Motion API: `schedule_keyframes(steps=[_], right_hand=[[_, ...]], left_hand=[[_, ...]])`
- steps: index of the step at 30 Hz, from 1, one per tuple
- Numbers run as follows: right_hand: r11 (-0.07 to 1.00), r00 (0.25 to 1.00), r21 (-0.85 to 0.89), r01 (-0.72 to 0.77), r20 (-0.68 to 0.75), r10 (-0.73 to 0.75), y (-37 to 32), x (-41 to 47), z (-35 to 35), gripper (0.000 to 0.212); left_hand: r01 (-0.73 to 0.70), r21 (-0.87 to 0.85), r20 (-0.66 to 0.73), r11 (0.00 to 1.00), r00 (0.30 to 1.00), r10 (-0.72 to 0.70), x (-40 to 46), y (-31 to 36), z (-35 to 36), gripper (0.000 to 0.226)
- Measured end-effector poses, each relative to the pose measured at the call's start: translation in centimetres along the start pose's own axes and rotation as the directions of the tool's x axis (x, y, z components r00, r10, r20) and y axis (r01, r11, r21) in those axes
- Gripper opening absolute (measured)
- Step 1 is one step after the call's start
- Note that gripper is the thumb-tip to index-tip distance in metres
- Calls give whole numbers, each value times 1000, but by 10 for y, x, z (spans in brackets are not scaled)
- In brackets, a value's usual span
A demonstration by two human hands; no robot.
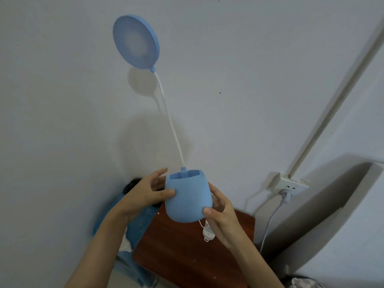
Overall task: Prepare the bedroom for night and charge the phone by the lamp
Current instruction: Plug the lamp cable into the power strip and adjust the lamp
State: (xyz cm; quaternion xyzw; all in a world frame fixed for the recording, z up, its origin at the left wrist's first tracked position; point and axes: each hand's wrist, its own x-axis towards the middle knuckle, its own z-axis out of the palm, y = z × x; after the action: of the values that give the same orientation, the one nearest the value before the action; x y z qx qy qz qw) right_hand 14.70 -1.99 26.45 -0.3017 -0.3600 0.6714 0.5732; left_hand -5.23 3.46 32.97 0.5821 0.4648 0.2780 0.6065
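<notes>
A blue lamp (188, 199) is being held up in the air above a brown wooden table (187, 256), its cup-shaped base gripped from both sides. The left hand (145, 194) is being curled round the left side of the base, thumb pressed on the near face and fingers wrapped behind. The right hand (221, 213) is being curled round the right side, thumb tip pressed on the lower near face, fingers hidden behind the base. A thin white neck (170, 119) is being carried up and leftward from the far rim of the base to a round blue lamp head (136, 41), which is being tilted toward the camera in front of the pale wall (249, 69). A white cord with a small white switch (208, 234) is being let hang below the base, just beside the right palm. To the right, a wall socket (291, 185) is being occupied by a plug with a pale cable (268, 223) trailing down. A blue cloth (137, 225) is being seen left of the table, and a grey curved surface (332, 215) at far right.
</notes>
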Motion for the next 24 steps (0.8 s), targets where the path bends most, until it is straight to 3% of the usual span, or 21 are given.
schedule_keyframes(steps=[3,5,12,15,21,24], right_hand=[[996,994,65,-57,97,50,3,4,-2,84],[992,991,98,-79,117,67,5,5,-3,78],[985,998,155,-70,19,68,11,1,1,80],[962,995,258,-85,-34,97,17,-7,13,79],[928,994,369,-59,-61,87,34,-16,26,68],[924,990,375,-76,-80,114,42,-20,26,73]], left_hand=[[28,-96,174,995,985,-11,1,0,3,96],[30,-108,178,994,984,-10,2,0,6,86],[5,-124,-24,992,1000,-8,2,-6,13,83],[-43,-159,-125,986,992,24,-1,-15,16,89],[-156,-40,-260,987,955,141,-11,-34,34,73],[-150,42,-293,988,943,156,-15,-41,39,80]])
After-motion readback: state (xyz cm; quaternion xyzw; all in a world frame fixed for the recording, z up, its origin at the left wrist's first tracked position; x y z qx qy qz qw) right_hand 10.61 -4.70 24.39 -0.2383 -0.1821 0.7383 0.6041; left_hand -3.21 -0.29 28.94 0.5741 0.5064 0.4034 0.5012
